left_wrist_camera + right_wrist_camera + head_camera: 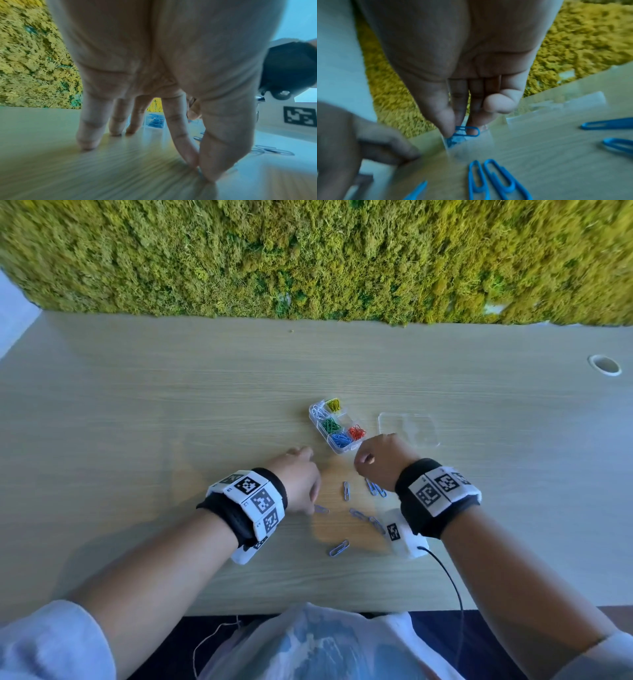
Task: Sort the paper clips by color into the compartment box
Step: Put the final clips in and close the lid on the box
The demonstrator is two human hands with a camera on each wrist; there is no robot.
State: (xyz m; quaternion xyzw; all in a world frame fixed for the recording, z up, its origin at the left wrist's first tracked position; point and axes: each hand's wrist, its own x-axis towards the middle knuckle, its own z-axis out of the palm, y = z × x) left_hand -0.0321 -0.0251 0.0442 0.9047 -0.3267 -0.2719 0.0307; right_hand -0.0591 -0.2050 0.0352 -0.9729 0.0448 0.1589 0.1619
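Observation:
The clear compartment box stands mid-table and holds white, yellow, green, red and blue clips in separate cells. Several loose blue paper clips lie on the table in front of it. My left hand reaches down to the table. Its thumb and index finger pinch a blue clip lying on the wood, while the other fingers rest on the table. My right hand hovers at the box's near edge, and its thumb and index finger hold one blue paper clip above the box's blue clips.
The box's clear lid lies just right of the box. A moss wall backs the table, and a cable hole sits far right. A black cable runs from my right wrist off the near edge.

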